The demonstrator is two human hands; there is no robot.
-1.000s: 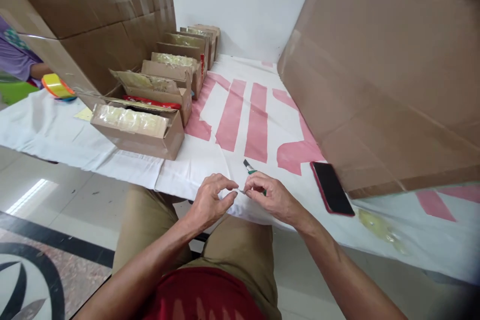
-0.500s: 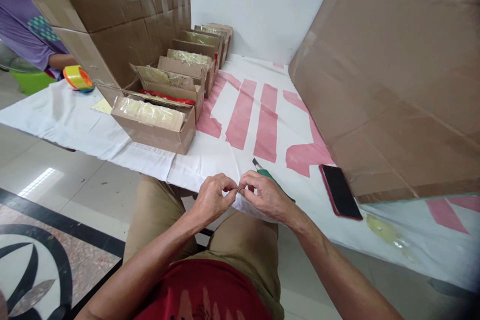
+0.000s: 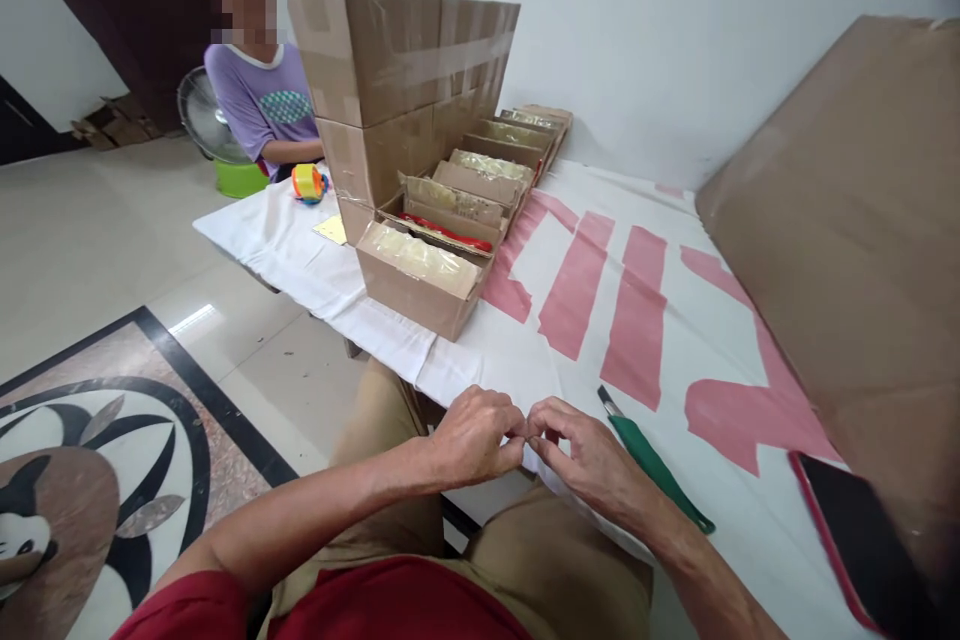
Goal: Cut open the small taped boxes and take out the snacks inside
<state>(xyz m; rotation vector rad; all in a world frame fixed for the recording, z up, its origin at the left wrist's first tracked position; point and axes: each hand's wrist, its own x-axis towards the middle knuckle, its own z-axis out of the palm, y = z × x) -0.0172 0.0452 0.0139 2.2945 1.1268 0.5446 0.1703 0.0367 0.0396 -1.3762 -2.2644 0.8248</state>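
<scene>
My left hand (image 3: 478, 435) and my right hand (image 3: 589, 455) meet fingertip to fingertip at the near edge of the white cloth-covered table (image 3: 570, 250). Both pinch something tiny between thumb and fingers; I cannot make out what it is. A green-handled utility knife (image 3: 654, 460) lies on the cloth just right of my right hand, blade end pointing away from me. Neither hand touches it.
A row of several small open cardboard boxes (image 3: 420, 275) holding clear packets runs back along tall taped cartons (image 3: 397, 80). A large flat cardboard sheet (image 3: 862, 220) leans at right, a red-cased phone (image 3: 862, 540) below it. A person in a purple shirt (image 3: 262, 105) sits at the far left beside a tape dispenser (image 3: 309, 183).
The view has swung left and up, bringing the seated person and the floor into sight. My hands stay pinched together at the table edge; the knife now lies clear of my right hand.
</scene>
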